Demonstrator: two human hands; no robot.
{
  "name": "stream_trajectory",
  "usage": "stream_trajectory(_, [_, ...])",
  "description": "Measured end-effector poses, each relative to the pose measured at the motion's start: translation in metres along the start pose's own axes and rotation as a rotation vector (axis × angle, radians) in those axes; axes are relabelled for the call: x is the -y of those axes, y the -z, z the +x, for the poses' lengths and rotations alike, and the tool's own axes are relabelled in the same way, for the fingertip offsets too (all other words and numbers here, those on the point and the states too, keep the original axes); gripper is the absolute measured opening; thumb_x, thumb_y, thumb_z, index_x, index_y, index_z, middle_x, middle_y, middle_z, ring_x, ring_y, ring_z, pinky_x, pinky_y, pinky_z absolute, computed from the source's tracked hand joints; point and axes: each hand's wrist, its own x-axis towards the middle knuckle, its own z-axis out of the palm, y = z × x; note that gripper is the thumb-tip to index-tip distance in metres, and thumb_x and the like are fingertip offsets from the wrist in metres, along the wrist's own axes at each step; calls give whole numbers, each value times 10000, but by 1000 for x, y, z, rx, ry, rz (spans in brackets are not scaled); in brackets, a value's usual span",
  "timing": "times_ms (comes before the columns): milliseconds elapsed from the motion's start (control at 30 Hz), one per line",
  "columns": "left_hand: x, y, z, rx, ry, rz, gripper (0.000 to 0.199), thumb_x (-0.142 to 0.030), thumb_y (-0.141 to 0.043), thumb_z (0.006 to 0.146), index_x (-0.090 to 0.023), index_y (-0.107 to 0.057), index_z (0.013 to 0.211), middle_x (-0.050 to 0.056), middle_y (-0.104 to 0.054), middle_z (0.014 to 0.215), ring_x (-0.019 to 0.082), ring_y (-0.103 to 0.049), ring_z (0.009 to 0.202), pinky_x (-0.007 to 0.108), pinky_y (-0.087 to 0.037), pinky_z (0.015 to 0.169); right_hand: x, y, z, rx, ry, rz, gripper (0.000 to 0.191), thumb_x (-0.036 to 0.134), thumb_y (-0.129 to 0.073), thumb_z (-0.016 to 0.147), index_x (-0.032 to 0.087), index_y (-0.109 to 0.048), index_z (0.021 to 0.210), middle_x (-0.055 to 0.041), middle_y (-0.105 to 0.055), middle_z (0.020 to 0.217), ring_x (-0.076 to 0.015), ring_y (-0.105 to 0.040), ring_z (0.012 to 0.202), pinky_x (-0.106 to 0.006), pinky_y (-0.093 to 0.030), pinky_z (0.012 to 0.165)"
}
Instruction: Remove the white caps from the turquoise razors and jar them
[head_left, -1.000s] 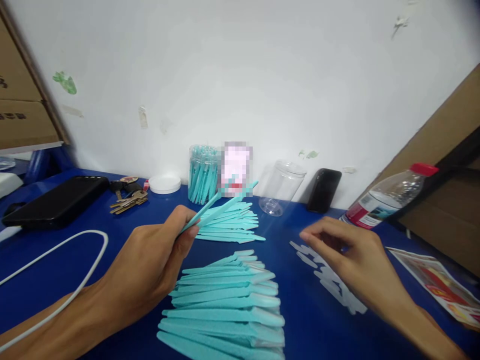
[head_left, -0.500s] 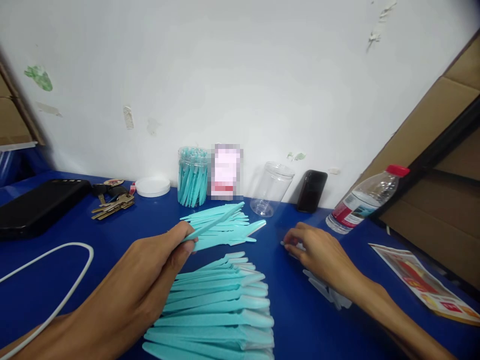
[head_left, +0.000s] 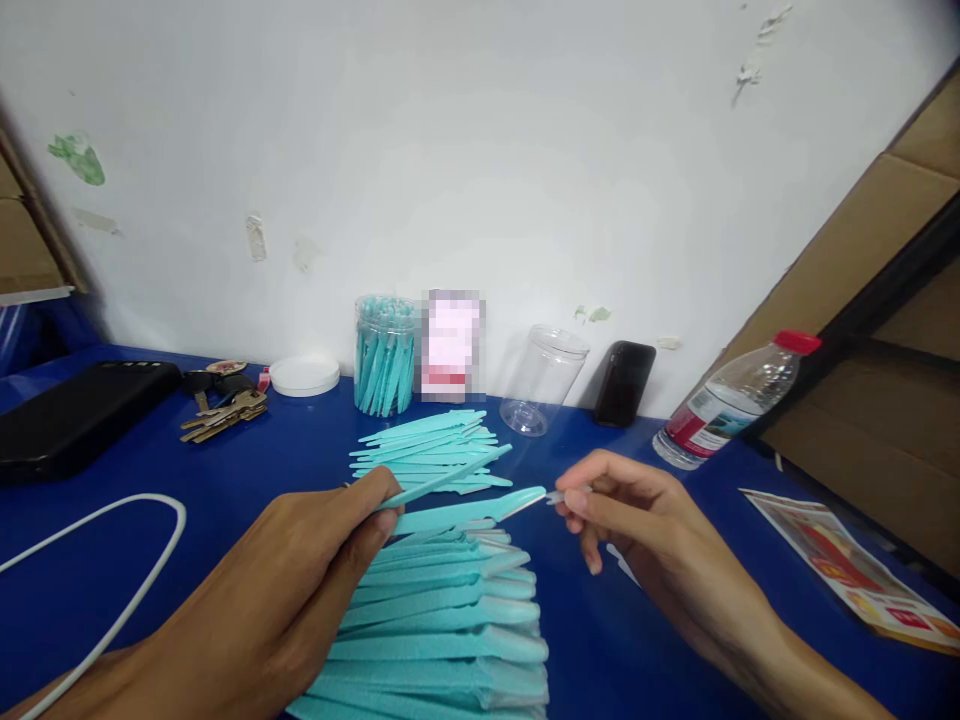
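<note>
My left hand (head_left: 300,570) pinches two turquoise razor-like sticks (head_left: 457,513), which fan out to the right. In my right hand (head_left: 637,520), thumb and fingertips grip a small clear cap (head_left: 564,494) that meets the tip of the lower stick. Below them lies a long row of turquoise sticks (head_left: 442,615) with clear covers over their right ends. A smaller loose pile of sticks (head_left: 427,440) is just behind my left fingertips. Some clear caps (head_left: 621,562) lie partly hidden under my right hand.
Along the wall stand a jar full of turquoise sticks (head_left: 385,360), a blurred pink card (head_left: 450,345), an empty clear jar (head_left: 541,385), a black phone (head_left: 625,383) and a water bottle (head_left: 731,405). Left are a white lid (head_left: 305,375), keys (head_left: 229,415), a black case (head_left: 82,415) and a white cable (head_left: 180,520).
My right hand has lifted from beside the loose caps and moved left with one cap to the stick tip. The two sticks in my left hand have come slightly down and right.
</note>
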Motion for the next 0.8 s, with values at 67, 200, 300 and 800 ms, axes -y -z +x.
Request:
stream_trajectory(67, [0,0,0,1,9,17,401,-458,-432,1073,-290,-542,725,-44,-491,531,190,-445,435,310,-412,452,-3,-2,-1,-34,-3,33,227,342,-956,741,191,-797,802,3,-698,763,-120,-593,580,-253,-474,571])
stream_trajectory(200, [2,-1,-1,10,23,25,391,-467,-441,1067,-293,-575,743,-44,-503,520,190,-457,429,303,-434,450,-4,-1,1,-85,16,44,262,311,-987,698,212,-823,877,18,-723,776,-117,-614,587,-264,-462,631])
stream_trajectory(300, [7,-2,-2,38,8,15,367,-467,-454,1053,-295,-591,759,-44,-512,512,189,-453,414,306,-431,432,-4,0,0,-68,14,32,210,307,-970,719,209,-824,833,20,-700,726,-121,-617,608,-262,-454,650])
stream_trajectory(800, [6,-4,-2,68,-39,19,322,-438,-481,1041,-300,-604,777,-37,-555,540,189,-489,419,304,-459,437,-6,-10,-8,17,-5,19,212,355,-969,739,228,-837,844,19,-681,712,-132,-617,609,-264,-433,619])
